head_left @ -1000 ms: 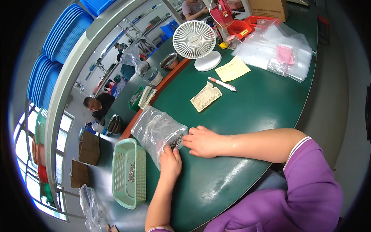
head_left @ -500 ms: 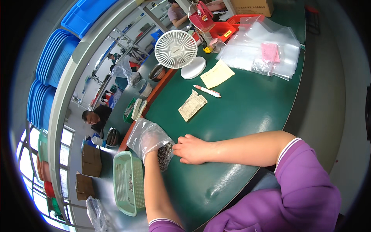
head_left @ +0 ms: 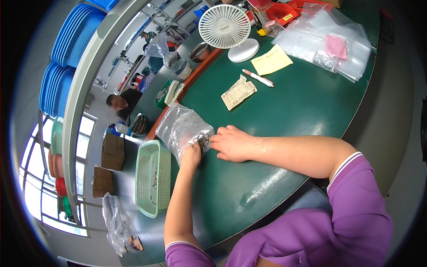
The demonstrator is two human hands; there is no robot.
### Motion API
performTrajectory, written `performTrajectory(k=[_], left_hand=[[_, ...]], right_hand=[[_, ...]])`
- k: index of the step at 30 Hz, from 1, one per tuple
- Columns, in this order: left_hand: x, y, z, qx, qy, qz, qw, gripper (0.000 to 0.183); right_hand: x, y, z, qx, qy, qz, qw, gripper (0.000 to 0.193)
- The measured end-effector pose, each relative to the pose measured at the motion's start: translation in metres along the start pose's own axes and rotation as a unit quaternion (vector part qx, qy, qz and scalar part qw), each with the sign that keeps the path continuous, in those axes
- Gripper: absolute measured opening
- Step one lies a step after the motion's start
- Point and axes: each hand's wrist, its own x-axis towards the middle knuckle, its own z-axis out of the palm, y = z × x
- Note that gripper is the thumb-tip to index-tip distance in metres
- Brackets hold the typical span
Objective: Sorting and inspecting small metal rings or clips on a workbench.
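Note:
A clear plastic bag (head_left: 181, 129) with small dark metal parts lies on the green table (head_left: 284, 115) in front of me. My left hand (head_left: 192, 156) grips the bag's near edge, fingers tucked at its opening. My right hand (head_left: 231, 143) rests on the table just right of the bag, fingers curled at the small pile of dark parts (head_left: 204, 141) by the opening. Whether it pinches any part is hidden.
A green mesh basket (head_left: 152, 183) stands left of the bag. Farther off lie a printed paper slip (head_left: 238, 92), a pen (head_left: 258, 78), a yellow note (head_left: 271, 59), a white desk fan (head_left: 225, 26) and a stack of clear bags (head_left: 329, 44). Another person (head_left: 121, 100) is beyond the table.
The view has tilted, so the bag and my hands sit higher in it. My left hand stays on the bag, my right hand stays beside its opening.

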Motion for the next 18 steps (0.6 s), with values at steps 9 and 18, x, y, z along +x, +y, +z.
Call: performTrajectory(k=[9, 18], left_hand=[[-0.043, 0.021, 0.009, -0.049, 0.02, 0.067, 0.996, 0.04], [-0.069, 0.02, 0.011, -0.013, 0.032, 0.143, 0.989, 0.052]], right_hand=[[-0.001, 0.003, 0.001, 0.003, 0.007, 0.001, 1.0, 0.042], [-0.002, 0.006, 0.014, 0.014, 0.081, -0.023, 0.996, 0.03]])
